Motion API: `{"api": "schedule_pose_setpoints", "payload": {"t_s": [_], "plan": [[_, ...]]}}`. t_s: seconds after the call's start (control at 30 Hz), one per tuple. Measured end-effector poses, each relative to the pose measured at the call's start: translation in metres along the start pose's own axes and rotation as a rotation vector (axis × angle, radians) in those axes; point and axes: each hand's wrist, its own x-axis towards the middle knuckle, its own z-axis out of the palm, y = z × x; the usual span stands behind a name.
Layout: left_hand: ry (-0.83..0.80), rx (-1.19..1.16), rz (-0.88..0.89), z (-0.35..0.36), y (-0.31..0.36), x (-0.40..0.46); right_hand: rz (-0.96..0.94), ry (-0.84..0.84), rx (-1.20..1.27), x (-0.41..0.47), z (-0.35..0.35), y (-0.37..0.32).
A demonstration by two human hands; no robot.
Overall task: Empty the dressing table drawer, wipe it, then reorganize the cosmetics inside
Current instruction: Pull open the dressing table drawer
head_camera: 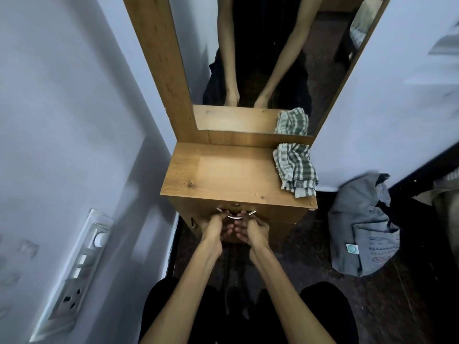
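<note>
Opening step, by my judgement: my left hand (215, 225) and right hand (253, 225) each curl their grip around the metal drawer handle (236, 216), lower centre of frame; drawer (273, 216) appears closed. Next: a level, straight pull. Checked cloth (295, 168) lies on the tabletop (223, 175), right of centre; grey bag (363, 227) on the floor, right.

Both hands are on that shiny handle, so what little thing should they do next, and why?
Probably pull the handle straight toward the body. The left hand and the right hand both curl round it, the drawer looks shut, and no cosmetics are out yet. The checked cloth waits on the table top for wiping afterwards.
</note>
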Motion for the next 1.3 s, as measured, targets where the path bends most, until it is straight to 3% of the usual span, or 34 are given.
{"api": "schedule_pose_setpoints", "payload": {"t_s": [0.43, 1.3], "plan": [[0.021, 0.106, 0.111, -0.013, -0.006, -0.029, -0.025, 0.007, -0.087, -0.028, -0.010, 0.013], [0.006, 0.265, 0.046, -0.123, -0.104, -0.116, 0.050, -0.064, -0.274, -0.139, -0.083, 0.116]]}}
